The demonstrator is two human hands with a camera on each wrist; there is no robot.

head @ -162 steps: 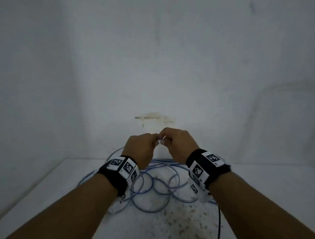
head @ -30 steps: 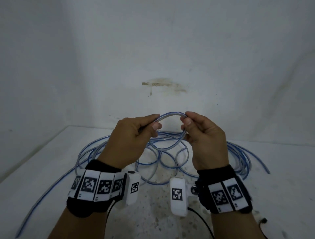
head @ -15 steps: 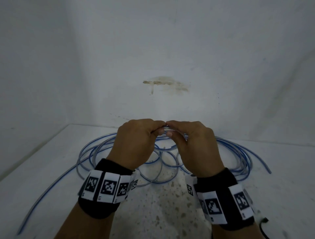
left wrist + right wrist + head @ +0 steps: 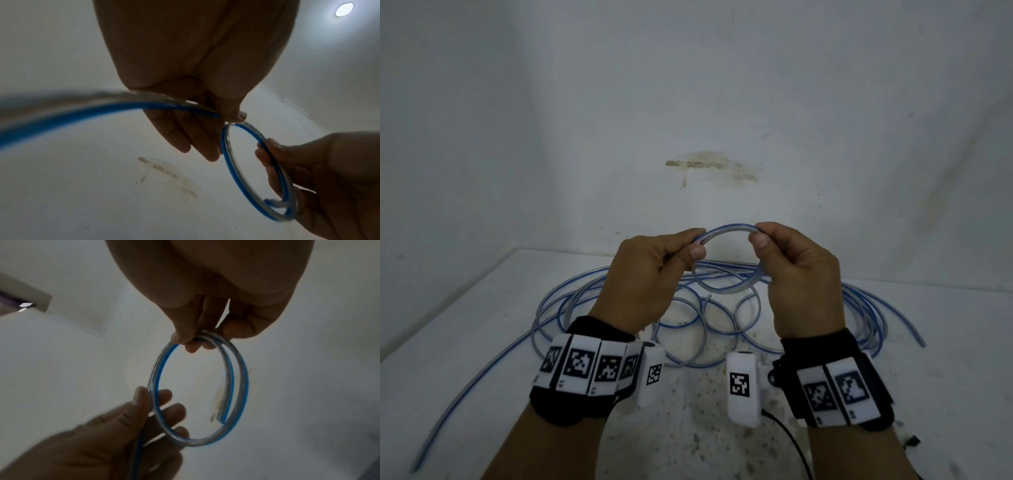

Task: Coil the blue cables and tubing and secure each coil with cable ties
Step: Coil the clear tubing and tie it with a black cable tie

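Clear tubing with a blue stripe (image 4: 729,229) is bent into a small coil of about two turns, held up above the table between both hands. My left hand (image 4: 654,270) pinches the coil's left side between thumb and fingers. The coil's right side is pinched by my right hand (image 4: 794,270). In the left wrist view the coil (image 4: 230,155) hangs between my left hand (image 4: 234,116) and my right hand (image 4: 273,155), and the tubing trails off blurred to the left. The right wrist view shows the coil (image 4: 240,379) and its cut end inside the ring.
The rest of the tubing (image 4: 571,301) lies in loose loops on the stained white table (image 4: 688,428), spreading left and right behind my hands. One long strand (image 4: 465,387) runs toward the front left edge. White walls close off the back and left.
Half a second ago my hands were pressed together low over the loops; now they have parted and risen, and the small coil stands open between them.
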